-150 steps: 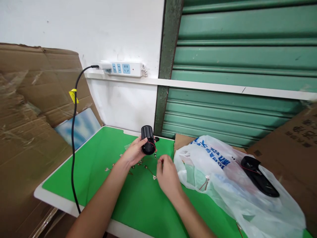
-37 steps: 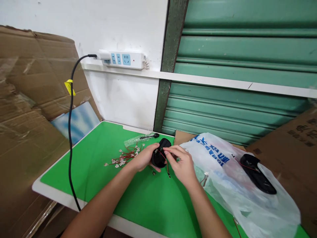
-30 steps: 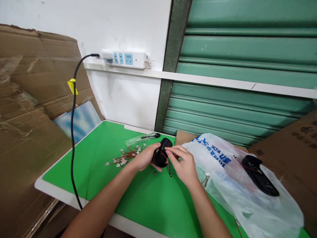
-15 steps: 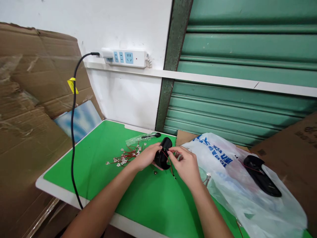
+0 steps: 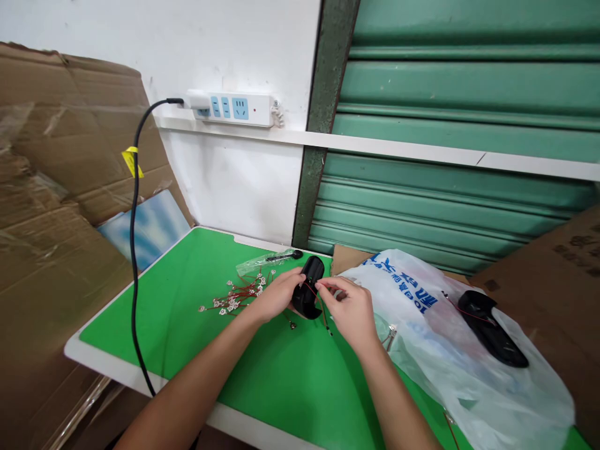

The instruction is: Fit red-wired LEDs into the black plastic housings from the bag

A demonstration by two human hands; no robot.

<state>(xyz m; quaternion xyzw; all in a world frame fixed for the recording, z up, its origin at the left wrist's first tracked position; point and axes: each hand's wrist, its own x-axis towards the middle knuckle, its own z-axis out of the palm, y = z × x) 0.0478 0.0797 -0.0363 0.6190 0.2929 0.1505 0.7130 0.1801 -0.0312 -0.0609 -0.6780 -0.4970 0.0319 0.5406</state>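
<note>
My left hand grips a black plastic housing by its left side, thumb on the top face, above the green mat. Thin red and dark wires run from the housing and hang over its right edge. Close against the housing, my right hand is closed, with thumb and forefinger pinching a thin red wire. Left of the hands lies a pile of small metal parts with red wires. One loose small part rests just below the left hand.
A white plastic bag covers the table's right side, with a second black housing on it. Behind the hands is a clear packet with a black item. A black cable drops from the power strip past the table's left edge.
The view has shifted slightly. Both hands keep their hold on the housing and wire, with hardly any visible movement.
</note>
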